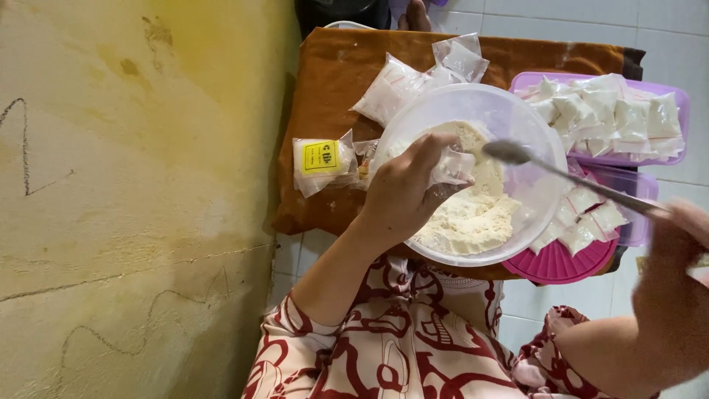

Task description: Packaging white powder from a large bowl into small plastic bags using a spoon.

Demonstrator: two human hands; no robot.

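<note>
Your right hand (683, 236) grips the handle end of a metal spoon (569, 176), fingers closed around it at the right edge of the view. The spoon's long axis runs from lower right to upper left, its bowl pointing left and a little up, hovering over the far side of the clear plastic bowl (532, 192). The spoon's bowl sits just beside your left hand (402, 193), which pinches a small clear plastic bag (452, 166) between thumb and fingers, holding it above the powder with its mouth turned right toward the spoon tip. Inside the round, thin-walled, translucent bowl lies a heap of pale cream powder (473, 218), soft and clumpy, piled toward the near side. The bowl rests on a low bench covered with a brown cloth (332, 66). To the left of your left hand lies a flat packet with a yellow label (321, 159); beyond the bowl lie a few more clear bags, some filled with white powder (388, 92). To the right stands a rectangular lilac tray (679, 100) heaped with small filled white sachets (605, 111), and a pink round lid (557, 264) carries more sachets just below it. The floor is white tile (665, 22); a yellowed, rough wall (133, 185) fills the left.
</note>
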